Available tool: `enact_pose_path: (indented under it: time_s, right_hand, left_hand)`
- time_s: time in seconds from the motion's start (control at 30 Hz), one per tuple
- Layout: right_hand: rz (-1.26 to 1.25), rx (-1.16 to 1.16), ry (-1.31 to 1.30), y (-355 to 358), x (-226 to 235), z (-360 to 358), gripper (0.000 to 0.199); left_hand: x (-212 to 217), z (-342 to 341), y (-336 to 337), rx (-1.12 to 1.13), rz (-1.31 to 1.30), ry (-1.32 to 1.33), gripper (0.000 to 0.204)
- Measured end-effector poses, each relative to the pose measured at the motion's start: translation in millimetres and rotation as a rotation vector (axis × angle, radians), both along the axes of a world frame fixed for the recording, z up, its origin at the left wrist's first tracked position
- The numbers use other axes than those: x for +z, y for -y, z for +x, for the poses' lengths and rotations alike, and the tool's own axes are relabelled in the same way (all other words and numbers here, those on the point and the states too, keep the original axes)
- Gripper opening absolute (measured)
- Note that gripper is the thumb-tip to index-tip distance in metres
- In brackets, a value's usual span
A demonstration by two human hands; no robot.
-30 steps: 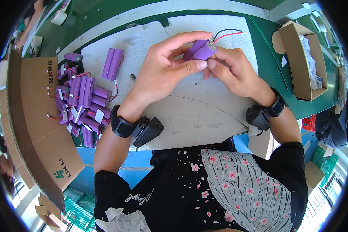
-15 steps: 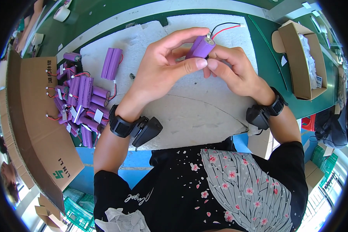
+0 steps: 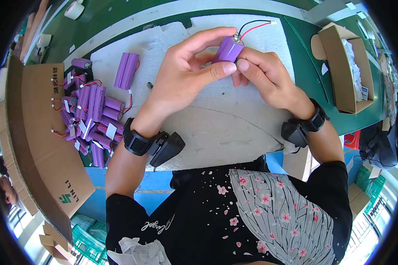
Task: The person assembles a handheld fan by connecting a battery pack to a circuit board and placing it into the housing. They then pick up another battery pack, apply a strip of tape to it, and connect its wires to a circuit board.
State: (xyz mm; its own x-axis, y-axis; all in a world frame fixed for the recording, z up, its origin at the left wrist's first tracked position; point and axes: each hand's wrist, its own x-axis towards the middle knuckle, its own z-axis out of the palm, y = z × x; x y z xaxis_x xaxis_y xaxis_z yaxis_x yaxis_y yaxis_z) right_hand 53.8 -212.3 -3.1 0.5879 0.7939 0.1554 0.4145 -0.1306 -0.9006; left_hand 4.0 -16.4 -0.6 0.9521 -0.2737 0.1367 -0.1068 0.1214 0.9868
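Observation:
Above the white foam sheet (image 3: 225, 132), a purple battery pack (image 3: 229, 49) is held between my two hands. My left hand (image 3: 185, 73) wraps it from the left, index finger at its top end and thumb across its near side. Thumb and fingertips of my right hand (image 3: 267, 77) are pinched together against its right side; whether they grip a small part there is hidden. From the pack's metal end, a black and a red wire run right to a white connector (image 3: 273, 22). Another purple battery pack (image 3: 127, 70) lies on the foam, left of my left hand.
A heap of purple battery packs (image 3: 93, 104) with wires and white labels lies at the left, beside a large open cardboard box (image 3: 40, 128). A smaller cardboard box (image 3: 340, 66) with white pieces stands at the right. A tape roll (image 3: 74, 9) sits at the far left.
The battery pack in my hands has shifted slightly left and tilted a little, its wires moving with it. My left hand has moved slightly left; my right hand keeps its pinch.

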Motion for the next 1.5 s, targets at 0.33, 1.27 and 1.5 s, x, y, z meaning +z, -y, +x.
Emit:
enact_pose_path:
  time_s: [0.33, 1.27, 1.5]
  right_hand:
    - [0.029, 0.01, -0.027, -0.9, 0.1, -0.5, 0.03]
    - [0.017, 0.003, -0.035, -1.3, 1.2, -1.4, 0.029]
    - [0.014, 0.001, -0.008, -0.7, 0.2, 0.8, 0.03]
  left_hand:
    - [0.7, -1.0, 0.6, -0.006, -0.034, -0.053, 0.051]
    - [1.7, -0.8, 1.2, 0.03, -0.131, -0.122, 0.044]
    - [3.1, -1.8, 3.2, 0.026, -0.101, -0.086, 0.044]
